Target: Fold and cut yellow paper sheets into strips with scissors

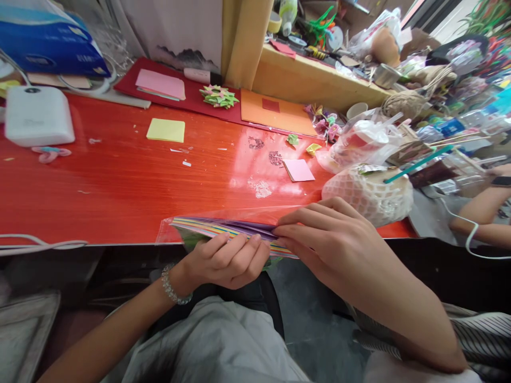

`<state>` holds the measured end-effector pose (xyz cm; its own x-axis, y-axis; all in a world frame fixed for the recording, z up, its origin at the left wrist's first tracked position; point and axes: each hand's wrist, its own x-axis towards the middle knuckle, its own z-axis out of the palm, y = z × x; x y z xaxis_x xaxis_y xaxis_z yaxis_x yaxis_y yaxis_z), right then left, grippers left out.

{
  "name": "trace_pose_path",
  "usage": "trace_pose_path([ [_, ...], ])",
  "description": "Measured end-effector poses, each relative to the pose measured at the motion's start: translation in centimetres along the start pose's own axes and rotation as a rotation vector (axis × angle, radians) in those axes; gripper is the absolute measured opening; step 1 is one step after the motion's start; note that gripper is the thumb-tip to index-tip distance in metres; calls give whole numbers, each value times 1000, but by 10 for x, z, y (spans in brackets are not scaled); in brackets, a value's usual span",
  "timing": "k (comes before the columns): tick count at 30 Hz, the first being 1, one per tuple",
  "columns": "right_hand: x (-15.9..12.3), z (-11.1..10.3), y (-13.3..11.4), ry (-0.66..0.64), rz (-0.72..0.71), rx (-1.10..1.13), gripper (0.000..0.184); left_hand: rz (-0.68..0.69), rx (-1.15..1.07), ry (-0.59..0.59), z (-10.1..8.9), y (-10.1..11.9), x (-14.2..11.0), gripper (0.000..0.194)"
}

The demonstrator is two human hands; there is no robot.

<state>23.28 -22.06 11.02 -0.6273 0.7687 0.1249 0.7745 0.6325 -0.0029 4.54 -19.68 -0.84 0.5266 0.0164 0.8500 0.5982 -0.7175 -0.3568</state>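
Holding a stack of coloured paper (213,227) in a clear plastic sleeve (165,230), right at the near edge of the red table (131,175) and partly out past that edge. Left hand (231,260) curled onto the near side of the stack, fingers close together and clamped on it, thumb out of sight. Right hand (333,239) pinching at the right end by the purple sheets, fingertips nearly together — can't tell whether on paper alone or on plastic too. Biggest worry, at a guess: sheets slipping out and landing on the floor, from a loose left grip or a sudden tug on the right. Could also crease the thin sheets by squeezing too hard, or split the sleeve by pulling against a snagged corner. Worth watching the netted drink (367,194) with the teal straw (419,164) too, just beyond the right hand — easy to knock with a wide swing, and bad news for the pink paper squares (299,170) nearby in case of a spill.
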Motion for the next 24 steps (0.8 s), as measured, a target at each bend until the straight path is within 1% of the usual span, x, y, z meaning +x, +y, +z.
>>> trace_pose_path([
  [15,-2,0,0,6,-8,-5,20,3,14,18,1,1,-3,22],
  [24,-1,0,0,-5,3,-9,20,2,2,7,1,0,-3,19],
])
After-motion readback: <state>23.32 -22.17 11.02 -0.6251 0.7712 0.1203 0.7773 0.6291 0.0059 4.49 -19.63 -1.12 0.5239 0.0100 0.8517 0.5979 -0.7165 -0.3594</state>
